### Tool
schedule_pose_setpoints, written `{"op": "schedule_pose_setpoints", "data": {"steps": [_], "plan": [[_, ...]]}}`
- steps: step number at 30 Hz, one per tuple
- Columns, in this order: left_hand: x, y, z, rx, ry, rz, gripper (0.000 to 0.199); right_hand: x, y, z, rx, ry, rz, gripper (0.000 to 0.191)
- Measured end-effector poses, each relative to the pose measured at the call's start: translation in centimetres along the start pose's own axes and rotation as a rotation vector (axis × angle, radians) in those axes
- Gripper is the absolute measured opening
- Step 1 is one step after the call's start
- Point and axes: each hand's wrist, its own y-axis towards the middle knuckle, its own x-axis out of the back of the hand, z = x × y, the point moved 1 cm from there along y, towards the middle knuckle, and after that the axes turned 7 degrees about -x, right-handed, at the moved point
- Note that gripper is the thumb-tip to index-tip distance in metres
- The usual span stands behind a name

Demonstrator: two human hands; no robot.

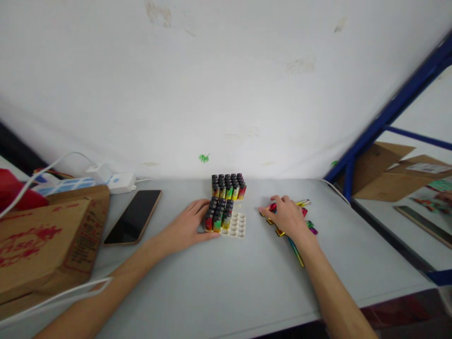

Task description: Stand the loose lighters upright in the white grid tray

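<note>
My left hand (189,221) curls around the left side of a white tray (237,227) with round sockets, its thumb along the front edge. Black-topped lighters (218,214) in shiny red, green and gold stand upright in the tray's left part, while sockets on the right are bare. On the right, my right hand (287,215) is bent over a loose pile of shiny coloured pieces (310,226). A red shiny piece (272,207) shows between its thumb and fingers; the hand hides most of it. One long blue-and-gold piece (295,252) lies toward me.
Behind the tray stands another block of upright lighters (229,186), near the wall. A phone (134,216), a cardboard box (45,240) and a white power strip (121,182) are on the left. A blue metal frame (349,176) borders the table's right side.
</note>
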Motion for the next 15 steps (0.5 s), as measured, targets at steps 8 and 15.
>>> {"op": "schedule_pose_setpoints", "data": {"steps": [8, 15], "plan": [[-0.3, -0.2, 0.3, 0.006, 0.024, 0.020, 0.075, -1.3, 0.8, 1.0, 0.143, 0.403, -0.175, 0.051], [-0.3, -0.3, 0.4, 0.000, 0.026, 0.026, 0.078, -1.1, 0.4, 2.4, 0.156, 1.024, -0.159, 0.051]]}}
